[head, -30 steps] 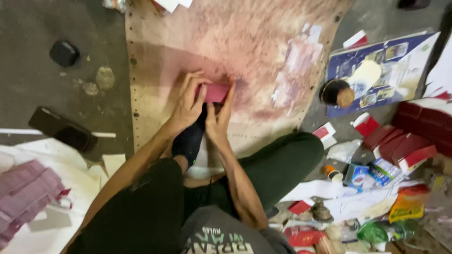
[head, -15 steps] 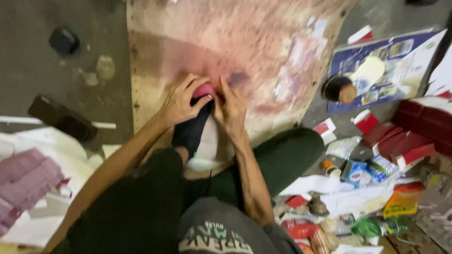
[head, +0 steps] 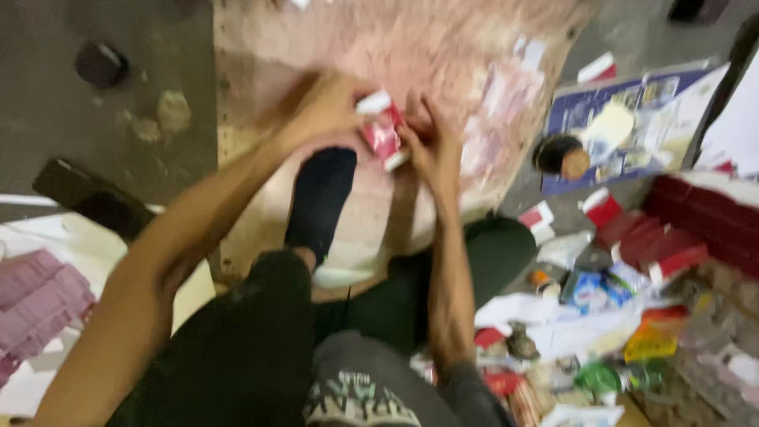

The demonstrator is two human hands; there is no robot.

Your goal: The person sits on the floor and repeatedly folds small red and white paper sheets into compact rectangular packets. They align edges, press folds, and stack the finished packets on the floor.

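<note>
Observed from the head view: the person sits on the floor with 1 foot in a black sock resting on a stained pink-brown board. Both hands meet above that board on a small red-and-white box, which is tilted and held clear of the surface, just beyond the toe of the sock. The left hand is closed around the box's upper end, fingers curled over its white edge. The right hand presses against the lower right side with fingers partly spread; motion blur prevents telling whether it pinches a flap or merely braces the box. In my judgement the step in hand is forming or closing this box, and it is best done with the left hand holding the body firmly and square while the right fingertips work 1 edge at a time, so that the card does not buckle. Keeping the box low over the board would give a firm backing for pressing. To the right lies a stack of like red boxes, a printed blue sheet and mixed clutter of packets; to the left, pink folded sheets and a dark flat object.
</note>
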